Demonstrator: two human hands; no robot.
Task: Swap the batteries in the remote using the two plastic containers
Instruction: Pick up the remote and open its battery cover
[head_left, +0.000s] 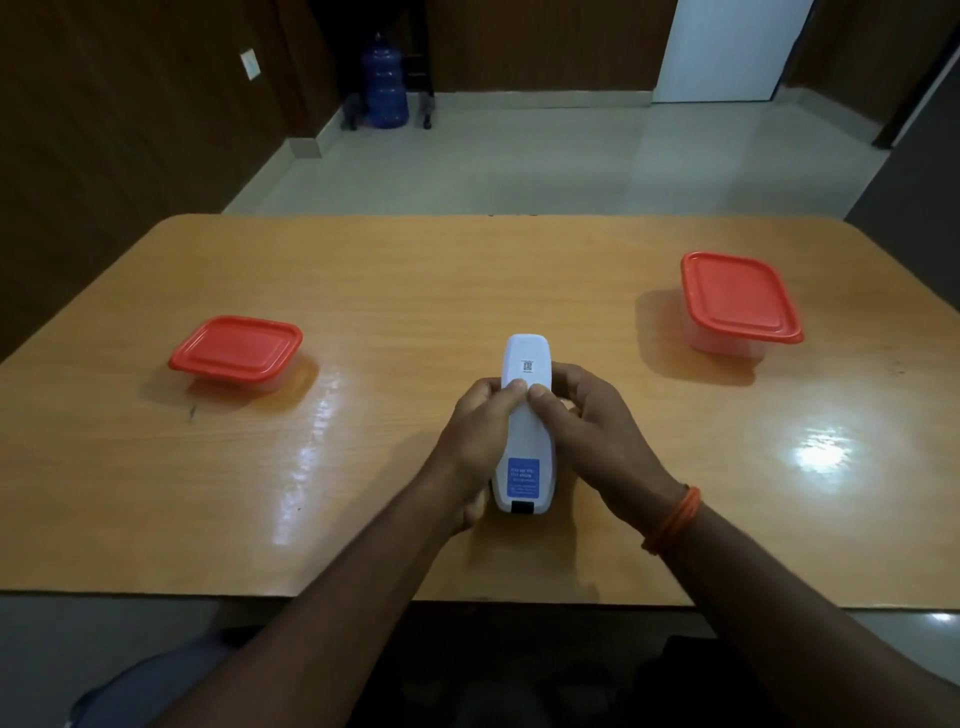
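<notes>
A white remote lies face down in the middle of the wooden table, its back showing a blue label and a small code sticker. My left hand grips its left side and my right hand its right side, with both thumbs pressed on the back cover. Two clear plastic containers with red lids stand closed: a shallow one at the left and a taller one at the far right. No batteries are in sight.
The table's near edge runs just below my forearms. Beyond its far edge lies a pale tiled floor with a blue water jug against the dark wall. An orange thread band circles my right wrist.
</notes>
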